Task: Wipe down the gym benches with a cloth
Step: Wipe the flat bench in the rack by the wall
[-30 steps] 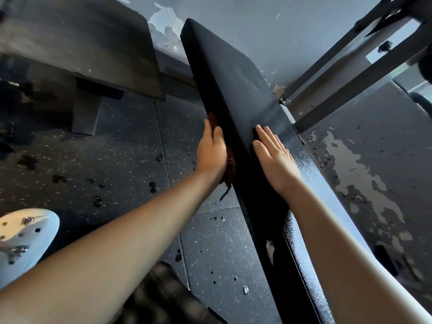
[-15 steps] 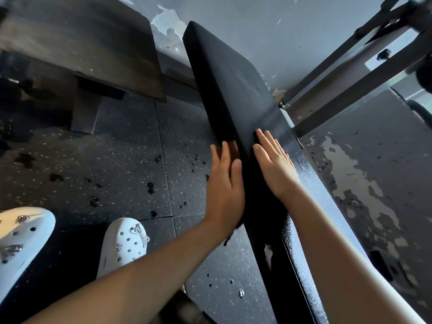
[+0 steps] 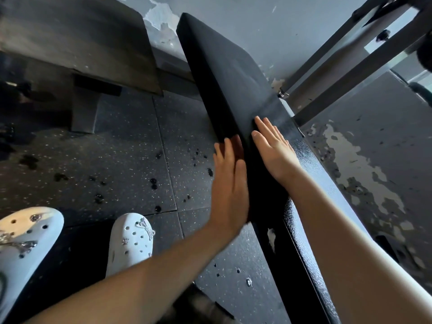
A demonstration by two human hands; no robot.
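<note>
Head view: press cloth (image 3: 236,146) flat against bench (image 3: 233,78) side with left hand (image 3: 230,183), fingers straight, nothing gripped. Brace bench top with right hand (image 3: 274,150), fingers likewise straight, empty. Slide cloth along edge under even pressure, overlapping strokes; avoid bunching.

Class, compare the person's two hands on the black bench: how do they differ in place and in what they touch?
The left hand presses the side face of the bench; the right hand lies flat on its top. A dark red cloth shows under the left hand; none shows under the right hand. Both have straight fingers.
</note>
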